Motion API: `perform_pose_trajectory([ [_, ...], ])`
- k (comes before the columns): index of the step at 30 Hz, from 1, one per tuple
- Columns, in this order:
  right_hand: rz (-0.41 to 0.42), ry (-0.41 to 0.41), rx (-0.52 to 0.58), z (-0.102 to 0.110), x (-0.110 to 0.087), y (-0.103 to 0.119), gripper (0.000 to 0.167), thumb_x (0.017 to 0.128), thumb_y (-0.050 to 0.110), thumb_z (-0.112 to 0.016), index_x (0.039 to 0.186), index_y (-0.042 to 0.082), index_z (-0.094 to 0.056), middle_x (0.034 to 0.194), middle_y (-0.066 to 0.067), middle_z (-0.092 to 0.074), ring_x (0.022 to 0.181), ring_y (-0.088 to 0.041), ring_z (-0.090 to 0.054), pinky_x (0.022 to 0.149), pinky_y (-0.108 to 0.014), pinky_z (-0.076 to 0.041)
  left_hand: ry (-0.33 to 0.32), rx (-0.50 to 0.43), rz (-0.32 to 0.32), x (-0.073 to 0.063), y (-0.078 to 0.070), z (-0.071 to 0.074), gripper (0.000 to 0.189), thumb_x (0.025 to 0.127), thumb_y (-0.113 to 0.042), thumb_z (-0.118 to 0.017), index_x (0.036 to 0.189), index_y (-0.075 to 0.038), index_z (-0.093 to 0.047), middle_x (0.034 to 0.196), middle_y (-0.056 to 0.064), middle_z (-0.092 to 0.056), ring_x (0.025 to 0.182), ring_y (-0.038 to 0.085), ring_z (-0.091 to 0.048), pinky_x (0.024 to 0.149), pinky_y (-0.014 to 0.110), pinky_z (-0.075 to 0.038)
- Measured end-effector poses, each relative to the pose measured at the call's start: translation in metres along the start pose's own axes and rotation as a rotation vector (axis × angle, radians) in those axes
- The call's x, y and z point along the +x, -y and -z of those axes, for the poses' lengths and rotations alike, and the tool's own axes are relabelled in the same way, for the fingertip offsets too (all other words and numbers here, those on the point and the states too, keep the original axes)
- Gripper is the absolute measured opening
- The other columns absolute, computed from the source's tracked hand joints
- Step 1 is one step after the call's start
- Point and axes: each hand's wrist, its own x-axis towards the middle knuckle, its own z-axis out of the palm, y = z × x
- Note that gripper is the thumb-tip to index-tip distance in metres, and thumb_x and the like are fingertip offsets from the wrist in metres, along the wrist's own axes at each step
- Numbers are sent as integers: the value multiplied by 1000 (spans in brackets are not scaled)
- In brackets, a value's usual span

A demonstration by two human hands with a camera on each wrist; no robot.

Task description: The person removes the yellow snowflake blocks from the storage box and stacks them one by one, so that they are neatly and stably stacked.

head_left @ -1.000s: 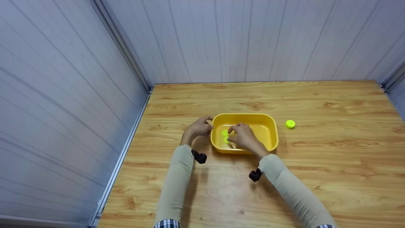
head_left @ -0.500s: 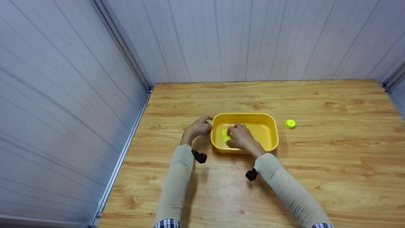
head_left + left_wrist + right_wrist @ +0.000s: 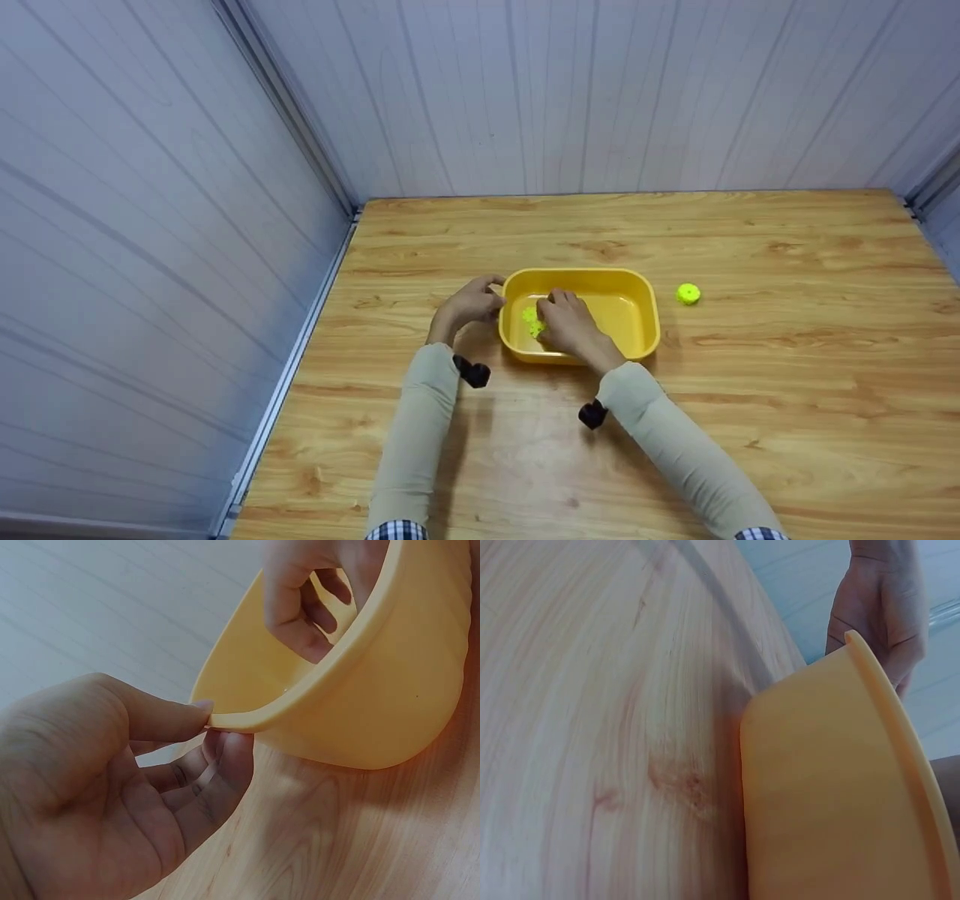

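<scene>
A yellow plastic basin (image 3: 637, 315) with rounded corners stands on the table. My left hand (image 3: 472, 301) pinches the rim at its left end; in the left wrist view the thumb (image 3: 169, 720) lies over the edge, with curled fingers below. My right hand (image 3: 570, 324) reaches down inside the basin, its fingers bent toward the bottom. Right beside its fingertips, small fluorescent yellow-green flower-shaped pieces (image 3: 530, 315) lie on the basin floor. In the left wrist view the right hand's curled fingers (image 3: 296, 634) show past the rim; I cannot tell whether they hold a piece.
Right of the basin, a round, scalloped fluorescent yellow-green thing (image 3: 688, 293) sits on the wood-patterned table (image 3: 787, 360). Pale panel walls (image 3: 480, 97) rise behind and to the left. Dark wrist cameras (image 3: 592, 414) hang below both sleeves.
My right hand has shifted a little left inside the basin, its fingers drawing closer together. The flower-shaped pieces beside it have moved slightly. My left hand keeps its grip on the rim.
</scene>
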Motion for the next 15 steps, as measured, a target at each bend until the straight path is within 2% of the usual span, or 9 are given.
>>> perform_pose_trajectory([
  [8,-9,-5,4,3,-1,0,26,79,21,-75,90,9,-55,102,-10,-47,99,-31,-43,87,-46,-35,-5,15,7,1,0,1,40,95,-6,-49,134,-8,-48,96,10,-51,77,18,-53,89,46,-48],
  [15,-11,-11,99,6,-2,-4,22,82,23,-75,86,10,-58,104,-8,-48,100,-30,-42,88,-44,-31,-3,15,5,1,0,1,40,95,-7,-50,135,-9,-47,98,11,-52,77,17,-55,91,48,-49],
])
